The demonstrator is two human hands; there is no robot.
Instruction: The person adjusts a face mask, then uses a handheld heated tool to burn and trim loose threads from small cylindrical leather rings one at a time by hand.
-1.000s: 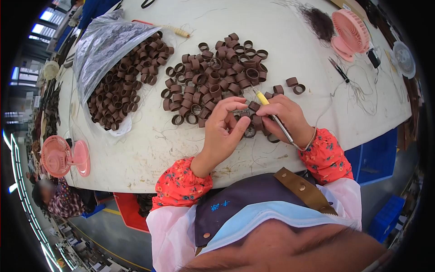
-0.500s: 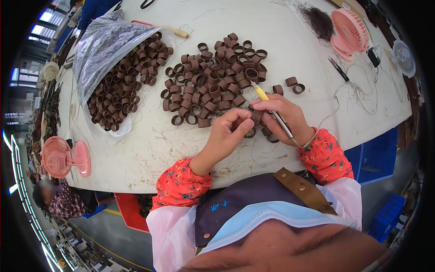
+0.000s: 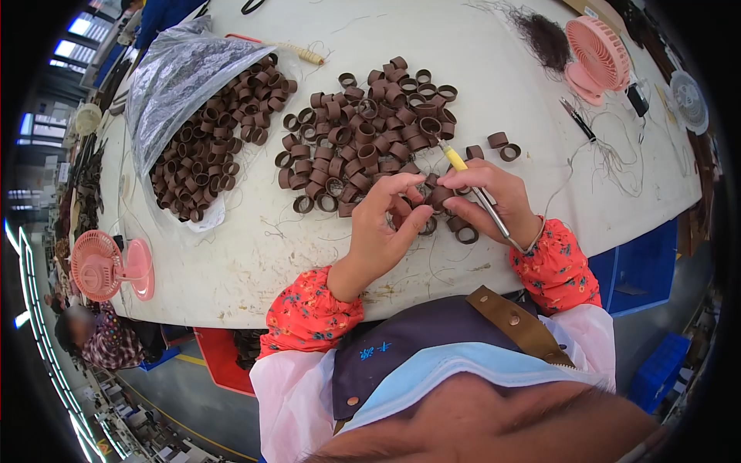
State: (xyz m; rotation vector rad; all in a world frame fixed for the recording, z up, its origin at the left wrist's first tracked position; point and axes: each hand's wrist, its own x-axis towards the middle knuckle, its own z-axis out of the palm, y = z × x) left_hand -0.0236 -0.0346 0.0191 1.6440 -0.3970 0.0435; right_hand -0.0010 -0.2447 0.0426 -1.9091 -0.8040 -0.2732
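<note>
My right hand (image 3: 498, 202) is closed around a corded pen-shaped tool (image 3: 478, 189) with a yellow grip and a metal barrel. Its thin tip points up and left toward the pile of brown rings (image 3: 363, 139). A brown ring (image 3: 438, 197) sits at the right thumb and fingertips, apparently held there too. To its left, my left hand (image 3: 382, 220) has its thumb and forefinger apart, facing that ring, with the other fingers curled. Anything small between the left fingers cannot be made out. Several loose rings (image 3: 466, 234) lie under and beside the right hand.
A clear plastic bag (image 3: 177, 85) spills more brown rings on the left. Pink fans stand at the left edge (image 3: 96, 266) and back right (image 3: 594, 54). Snips (image 3: 577, 119), loose threads and a dark thread bundle (image 3: 540, 38) lie on the right. Another person (image 3: 112, 339) sits lower left.
The left thumb and forefinger have parted from their pinch. My right hand has shifted slightly right and down with the tool, and the ring at its fingertips shows more.
</note>
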